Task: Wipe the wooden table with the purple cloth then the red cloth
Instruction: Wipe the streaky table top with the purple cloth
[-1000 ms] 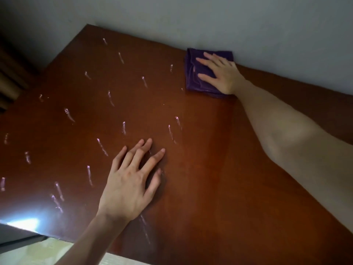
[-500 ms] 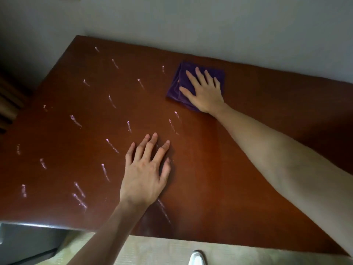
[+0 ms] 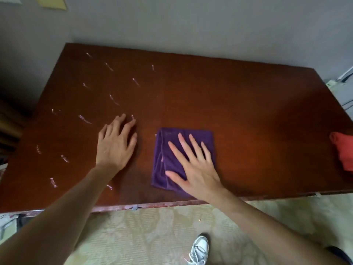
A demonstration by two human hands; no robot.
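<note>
Streaked wooden table (image 3: 248,111) against grey wall (image 3: 191,25); both hands flat, right (image 3: 194,169) pressing purple cloth (image 3: 172,138).

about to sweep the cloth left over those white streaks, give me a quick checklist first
1. Right hand flat on purple cloth: ok.
2. Cloth folded, flat on the table: ok.
3. Path left free: not ok, left hand rests between cloth and streaks.
4. Streaks still to wipe on the left half: ok, many show.
5. Red cloth at hand for later: ok, at the right edge.
6. Cloth damp enough: cannot tell.
</note>
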